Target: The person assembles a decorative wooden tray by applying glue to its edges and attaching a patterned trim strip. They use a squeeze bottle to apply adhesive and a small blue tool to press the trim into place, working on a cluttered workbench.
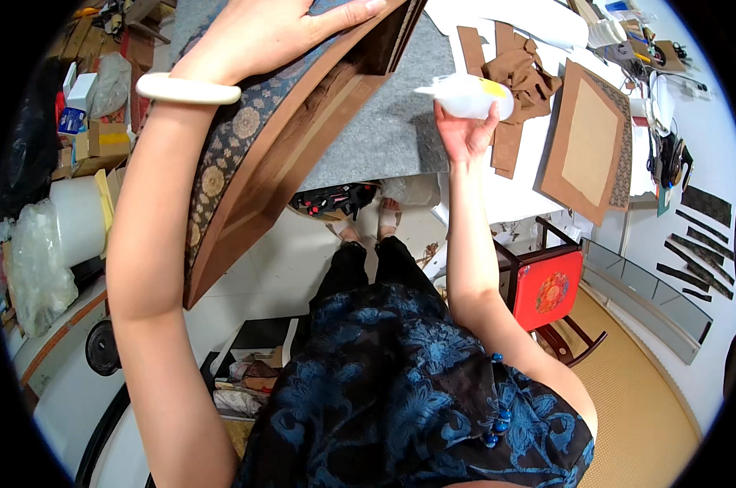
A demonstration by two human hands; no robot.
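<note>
Left grip back upward, thumb outstretched, right grip curled, palm-up

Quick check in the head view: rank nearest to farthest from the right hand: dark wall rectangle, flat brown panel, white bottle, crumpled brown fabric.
From the right hand:
1. White bottle: in its grasp.
2. Crumpled brown fabric: on the table, just right.
3. Flat brown panel: farther right.
4. Dark wall rectangle: far right.

A red-seated stool stands right; boxes left.

Floral fabric, tan on seemingly navy
</note>
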